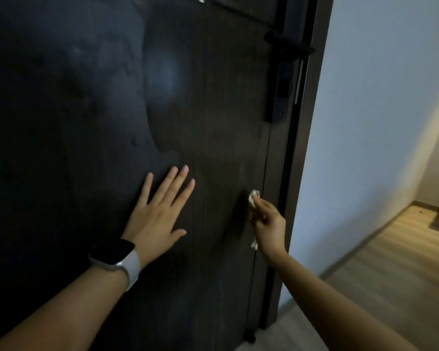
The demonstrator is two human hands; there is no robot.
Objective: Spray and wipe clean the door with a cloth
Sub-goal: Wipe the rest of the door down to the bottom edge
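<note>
Head view shows 2 bare arms reaching to a dark wooden door (213, 110) that fills most of what I can see. Her or his left hand (157, 211) lies flat against the panel, fingers straight and slightly spread, holding nothing, with a smartwatch (114, 257) on that wrist. To the right of it, near the door's edge, the right hand (266, 221) pinches a small crumpled whitish cloth (253, 196) and presses it to the wood; a scrap of the cloth hangs below the palm. No spray bottle shows anywhere.

Trouble from here looks modest, I think. The cloth is a small wad, so the fingers could slip off it and rub the panel bare, leaving prints where it is meant to be clean. The left palm, resting on the surface, may itself leave a smear that needs another pass. The wiping hand also works close to the gap at the door edge, where fingertips could catch if the door swings under the push of the left hand.

The panel is dull and grainy, with a pale hazy patch above the left hand. A black lock body and handle (284, 79) sit high above the right hand. Beyond the right arm stand a pale wall (365, 122) and light wood-look flooring (390, 274). The room is dim.
</note>
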